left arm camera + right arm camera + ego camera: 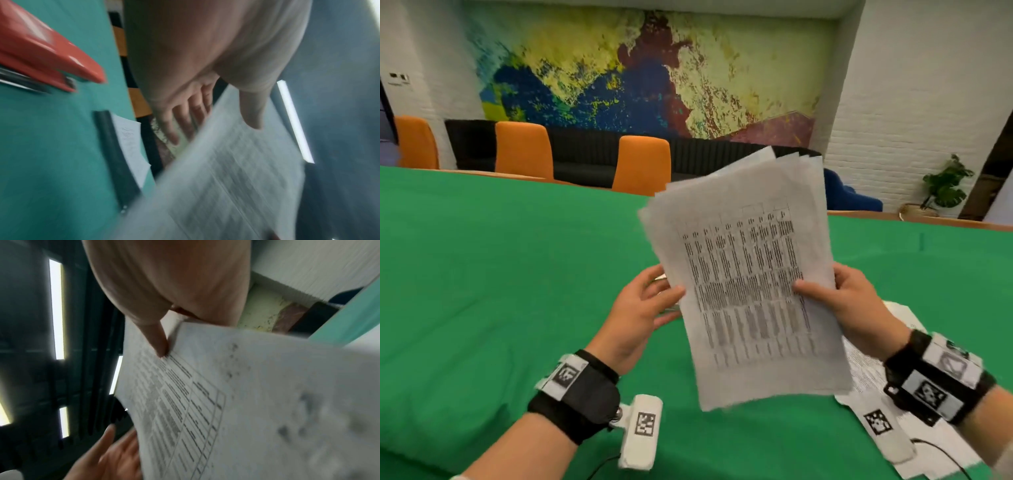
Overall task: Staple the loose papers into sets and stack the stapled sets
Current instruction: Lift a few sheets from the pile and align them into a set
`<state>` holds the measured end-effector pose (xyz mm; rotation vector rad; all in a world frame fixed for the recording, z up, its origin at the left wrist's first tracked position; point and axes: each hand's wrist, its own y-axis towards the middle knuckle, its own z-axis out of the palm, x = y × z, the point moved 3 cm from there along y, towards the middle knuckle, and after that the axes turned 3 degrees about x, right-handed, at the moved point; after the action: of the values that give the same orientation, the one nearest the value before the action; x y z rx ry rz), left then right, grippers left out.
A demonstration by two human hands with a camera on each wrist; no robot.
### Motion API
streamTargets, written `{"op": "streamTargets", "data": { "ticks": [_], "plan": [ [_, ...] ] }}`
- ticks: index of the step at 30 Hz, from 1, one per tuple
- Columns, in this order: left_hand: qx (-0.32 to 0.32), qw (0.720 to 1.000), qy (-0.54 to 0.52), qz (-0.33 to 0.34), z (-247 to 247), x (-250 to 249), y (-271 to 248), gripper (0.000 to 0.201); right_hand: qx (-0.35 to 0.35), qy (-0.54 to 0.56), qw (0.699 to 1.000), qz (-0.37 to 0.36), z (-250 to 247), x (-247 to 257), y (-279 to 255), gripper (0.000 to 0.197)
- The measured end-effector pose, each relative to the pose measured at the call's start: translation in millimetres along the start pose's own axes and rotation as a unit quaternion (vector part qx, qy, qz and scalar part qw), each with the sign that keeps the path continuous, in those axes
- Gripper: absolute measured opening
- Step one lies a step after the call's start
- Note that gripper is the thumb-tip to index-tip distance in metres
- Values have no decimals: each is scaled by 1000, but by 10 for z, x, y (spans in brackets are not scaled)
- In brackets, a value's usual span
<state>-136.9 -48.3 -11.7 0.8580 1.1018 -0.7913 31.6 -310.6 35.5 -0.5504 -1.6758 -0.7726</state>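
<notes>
I hold a sheaf of printed papers (750, 291) upright in the air above the green table (517, 274), its sheets fanned unevenly at the top. My right hand (822, 287) grips the sheaf's right edge, thumb (160, 345) pressed on the front page and fingers hidden behind. At the left edge, my left hand (664, 287) has straight, spread fingers behind the sheets and its thumb touching the front. A red stapler (47, 53) lies on the table in the left wrist view. The wrist views are blurred.
More loose printed sheets (876, 377) lie on the table under my right wrist. A dark strip-like object (111, 146) with a sheet (131, 149) beside it lies near the table edge. Orange chairs (642, 164) stand along the far side.
</notes>
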Motion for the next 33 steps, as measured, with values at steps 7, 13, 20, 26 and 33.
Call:
{"op": "streamTargets", "data": {
  "ticks": [7,13,20,26,33],
  "plan": [
    [-65,969,143,192,400,-811,288,23,-77,62,985,-138,259,401,243,34],
    [-42,949,196,245,383,-1018,269,22,-84,48,984,-152,286,537,403,50],
    [-71,953,194,220,335,-821,303,25,-84,47,986,-134,481,498,390,22],
    [-100,938,221,248,320,-1059,394,22,-109,9,973,-205,463,726,470,18],
    [-106,945,192,241,299,-790,295,17,-104,17,985,-136,551,395,443,12]
  ]
}}
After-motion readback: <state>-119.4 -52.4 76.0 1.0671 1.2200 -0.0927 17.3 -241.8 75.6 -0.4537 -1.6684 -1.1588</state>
